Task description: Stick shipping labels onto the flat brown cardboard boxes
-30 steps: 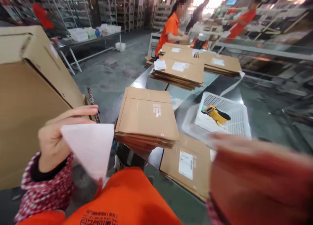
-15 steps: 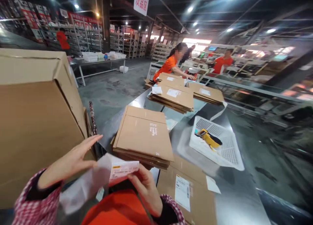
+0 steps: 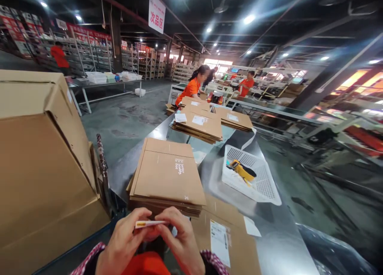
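Just in front of my body, a white shipping label (image 3: 149, 224) with a yellow mark is seen almost edge-on. My left hand (image 3: 121, 239) pinches its left end, and my right hand (image 3: 181, 237) grips the right end between thumb and fingers. Past my fingertips lies a stack of flat brown cardboard boxes (image 3: 167, 175) with white print. To the right of my right hand, another flat box (image 3: 242, 243) carries a stuck-on printed label (image 3: 220, 241). A loose white slip (image 3: 251, 226) lies at that box's right edge.
A white plastic basket (image 3: 271, 183) on the metal table (image 3: 278, 235) holds a yellow-and-black device (image 3: 243, 170). Labelled cardboard stacks (image 3: 203, 125) lie farther off, beside a person in orange (image 3: 190, 89). A large carton (image 3: 38, 163) stands at left.
My left hand, open and apart before, has come over to the label and now grips it. The label has tilted edge-on. The whitish translucent sheet near my left hand is out of sight.
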{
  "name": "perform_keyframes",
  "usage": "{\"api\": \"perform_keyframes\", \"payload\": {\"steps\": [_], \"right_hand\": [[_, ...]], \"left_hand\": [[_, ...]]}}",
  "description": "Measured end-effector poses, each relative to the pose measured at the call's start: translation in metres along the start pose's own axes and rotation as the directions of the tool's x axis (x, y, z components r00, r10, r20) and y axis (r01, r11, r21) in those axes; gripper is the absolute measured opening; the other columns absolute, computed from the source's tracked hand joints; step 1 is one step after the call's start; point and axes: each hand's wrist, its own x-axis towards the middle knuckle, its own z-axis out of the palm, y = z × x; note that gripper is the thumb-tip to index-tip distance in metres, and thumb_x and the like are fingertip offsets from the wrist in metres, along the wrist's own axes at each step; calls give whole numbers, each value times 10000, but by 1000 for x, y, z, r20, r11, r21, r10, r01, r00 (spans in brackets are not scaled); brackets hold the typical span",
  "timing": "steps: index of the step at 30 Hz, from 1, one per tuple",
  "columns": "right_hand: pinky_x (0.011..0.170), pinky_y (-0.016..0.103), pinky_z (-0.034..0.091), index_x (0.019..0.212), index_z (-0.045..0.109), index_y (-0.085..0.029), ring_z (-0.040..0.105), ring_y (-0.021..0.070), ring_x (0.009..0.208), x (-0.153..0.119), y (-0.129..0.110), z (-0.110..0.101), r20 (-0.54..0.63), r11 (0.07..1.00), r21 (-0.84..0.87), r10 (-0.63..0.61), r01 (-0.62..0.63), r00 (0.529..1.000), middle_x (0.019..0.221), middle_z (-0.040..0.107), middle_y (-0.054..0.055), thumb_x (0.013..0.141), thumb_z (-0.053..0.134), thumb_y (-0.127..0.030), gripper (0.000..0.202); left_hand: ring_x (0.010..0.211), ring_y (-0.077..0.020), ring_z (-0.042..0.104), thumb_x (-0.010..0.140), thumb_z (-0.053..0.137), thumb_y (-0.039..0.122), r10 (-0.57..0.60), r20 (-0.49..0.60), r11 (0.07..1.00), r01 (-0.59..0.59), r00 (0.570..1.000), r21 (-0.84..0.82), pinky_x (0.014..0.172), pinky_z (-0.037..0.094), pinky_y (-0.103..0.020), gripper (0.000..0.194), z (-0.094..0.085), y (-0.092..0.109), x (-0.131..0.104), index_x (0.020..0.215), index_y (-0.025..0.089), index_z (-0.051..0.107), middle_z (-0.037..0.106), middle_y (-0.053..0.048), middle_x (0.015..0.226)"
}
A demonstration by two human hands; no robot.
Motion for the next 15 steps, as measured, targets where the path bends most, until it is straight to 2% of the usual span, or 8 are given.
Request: {"api": "perform_keyframes", "payload": {"steps": [2,5,9,11,13,15], "right_hand": [[632,196,440,886,684,-226,574,115,712,0,0,0,-27,999,-40,0,-1,1000,799,615,13,888,588,-269,105],[611,204,440,824,673,-207,567,119,685,1,1,3,-54,998,-53,28,-31,998,760,610,16,891,580,-284,138],[646,199,492,858,683,-224,615,123,722,2,6,9,-89,998,-12,54,-55,995,790,645,15,900,571,-266,128],[698,209,525,924,687,-241,649,136,791,1,10,10,-126,1000,-29,2,-6,992,872,676,24,901,562,-232,127],[728,231,544,963,687,-246,669,154,827,1,17,5,-166,991,-105,-94,78,982,913,700,32,899,551,-207,156],[698,257,553,961,692,-231,678,171,787,6,24,-10,-271,968,-226,-169,108,947,880,716,41,897,545,-221,161]], "left_hand": [[842,-155,700,890,529,415,-8,-2,1000,8,1000,5,752,555,-208,259,3,-3,3,1092,264,588,728,8,924],[753,-159,686,876,547,432,9,-19,999,-8,1000,52,715,548,-229,313,7,-14,10,1130,249,567,713,17,812],[639,-150,656,836,589,492,35,55,992,-41,998,119,621,526,-211,401,7,-26,20,1137,227,566,695,20,736],[646,-148,654,866,511,547,112,103,986,-123,988,116,634,518,-206,412,4,-28,25,1077,207,609,702,-8,768],[665,-149,651,918,363,573,229,173,964,-248,958,97,665,513,-207,490,-1,-30,28,945,186,662,699,-36,768],[593,-132,620,959,218,547,313,233,932,-345,921,113,619,497,-195,615,-7,-34,32,756,175,663,655,-30,640]]}}
